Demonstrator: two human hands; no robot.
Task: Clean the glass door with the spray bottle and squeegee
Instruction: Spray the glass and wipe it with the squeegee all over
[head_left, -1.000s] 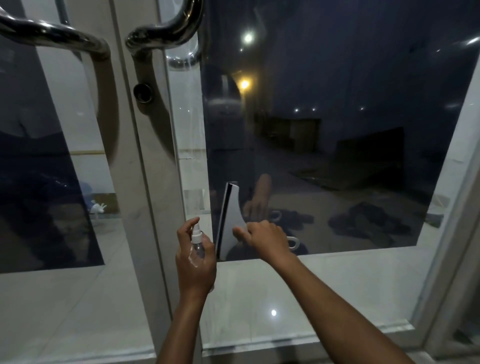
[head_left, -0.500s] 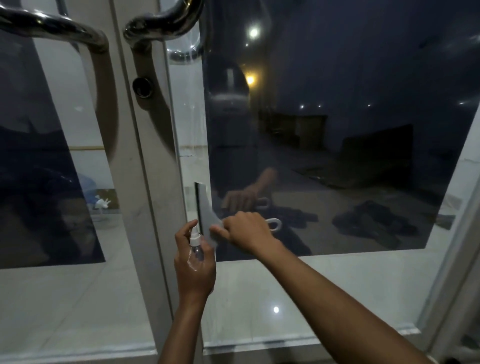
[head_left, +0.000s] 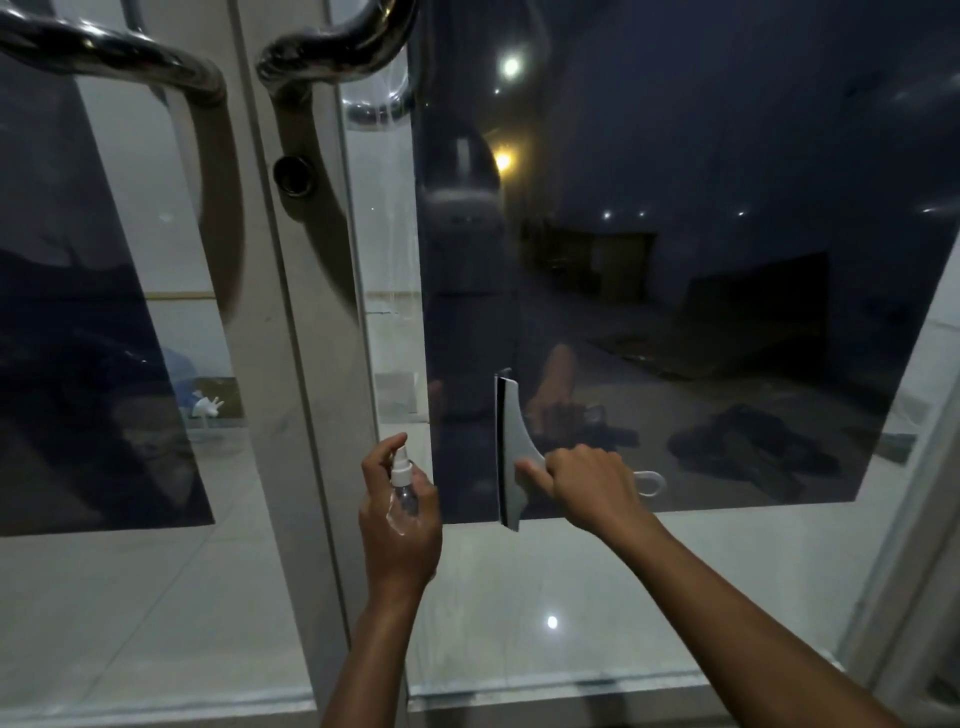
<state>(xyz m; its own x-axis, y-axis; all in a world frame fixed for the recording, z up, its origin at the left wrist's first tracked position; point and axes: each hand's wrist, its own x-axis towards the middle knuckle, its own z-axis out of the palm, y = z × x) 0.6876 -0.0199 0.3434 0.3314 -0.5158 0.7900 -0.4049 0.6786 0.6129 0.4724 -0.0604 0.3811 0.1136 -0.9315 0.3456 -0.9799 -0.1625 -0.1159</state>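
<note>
The glass door (head_left: 675, 312) fills the view, dark and reflective. My right hand (head_left: 587, 488) grips the handle of a white squeegee (head_left: 511, 447), whose black blade stands vertical against the glass low on the right-hand pane. The handle's loop end (head_left: 652, 483) sticks out to the right of my fist. My left hand (head_left: 400, 519) holds a small clear spray bottle (head_left: 404, 486) with a white nozzle, upright, just left of the squeegee and in front of the door's edge, with the forefinger raised over the nozzle.
Two curved steel pull handles (head_left: 332, 47) (head_left: 119, 57) sit at the top, with a round lock (head_left: 292, 174) below. The metal door stile (head_left: 306, 415) runs down between the panes. The frame's right post (head_left: 914, 519) slants at the right. Tiled floor shows below.
The squeegee went left to the pane's edge, then came back right along the glass to its present place. My left hand with the bottle stayed almost still.
</note>
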